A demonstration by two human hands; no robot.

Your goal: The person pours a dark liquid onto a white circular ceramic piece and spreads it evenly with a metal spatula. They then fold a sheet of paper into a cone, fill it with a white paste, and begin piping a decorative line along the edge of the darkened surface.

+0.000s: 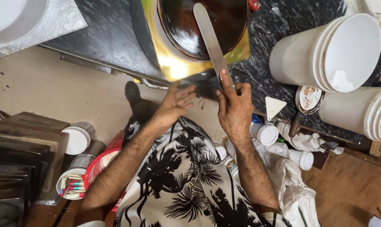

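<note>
My right hand (233, 107) grips the handle of a long metal spatula (210, 38), index finger stretched along the blade. The blade lies across the top of a dark chocolate-glazed cake (182, 29) that sits on a gold board (173, 63) on a turntable. My left hand (176, 101) is at the near edge of the turntable, fingers spread and touching its rim. Both hands work at the front edge of a black stone counter (102, 38).
Stacked white buckets (329, 50) lie on their sides at the right, with a small rusty lid (309, 98) and a white triangular scraper (274, 107) beside them. Below the counter lie small white jars (266, 133), cloths, tins (77, 138) and dark boxes (18, 159).
</note>
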